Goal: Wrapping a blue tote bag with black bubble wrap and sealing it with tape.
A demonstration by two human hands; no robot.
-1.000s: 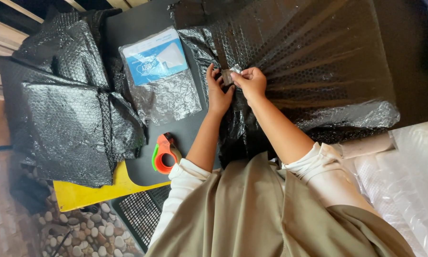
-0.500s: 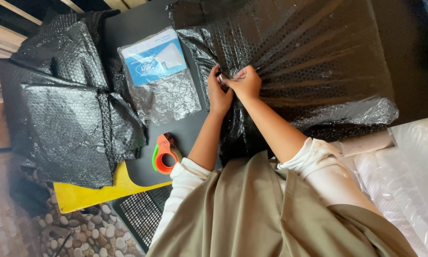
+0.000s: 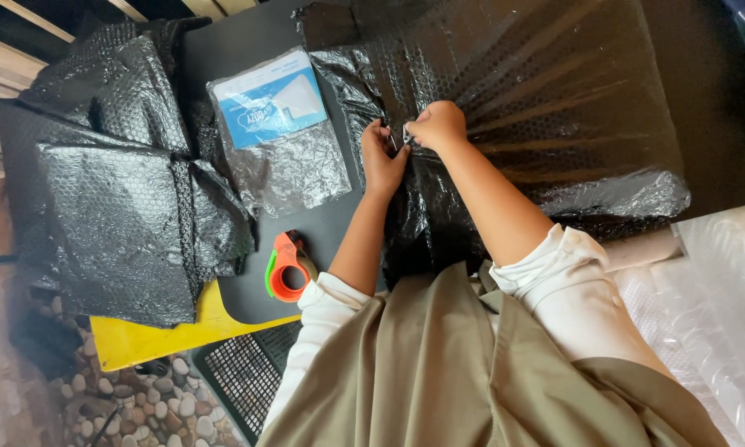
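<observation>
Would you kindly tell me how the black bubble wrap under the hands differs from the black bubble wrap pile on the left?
The black bubble wrap sheet lies spread and stretched, pinched by the left hand and right hand. The folded black bubble wrap pile lies stacked in layers, untouched, apart from both hands. Both are glossy black bubble plastic on the dark table.

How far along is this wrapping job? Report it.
Done: wrapped black bubble-wrap bundles lie stacked at the side. In hand: both hands, left hand and right hand, pinch the big black sheet. Left: the clear-bagged blue item lies unwrapped; tape dispenser lies untouched.
</observation>
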